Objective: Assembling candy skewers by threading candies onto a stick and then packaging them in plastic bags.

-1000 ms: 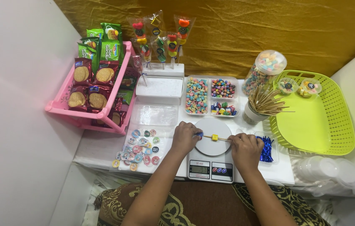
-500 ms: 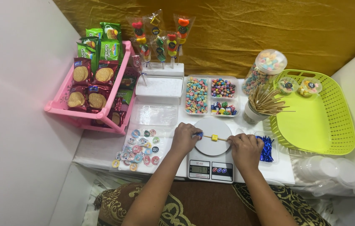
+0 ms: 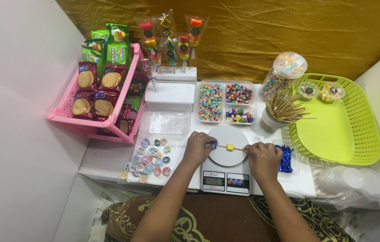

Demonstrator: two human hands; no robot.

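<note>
A thin wooden skewer lies level above the round white plate of a kitchen scale. A yellow candy cube sits at the skewer's middle and a blue candy at its left end. My left hand pinches the left end by the blue candy. My right hand grips the right end. Both forearms reach in from the bottom edge.
A divided tray of coloured candies, a cup of skewers, a candy jar, a green basket, blue twist ties, round stickers, a pink snack basket and wrapped candy skewers in a white block.
</note>
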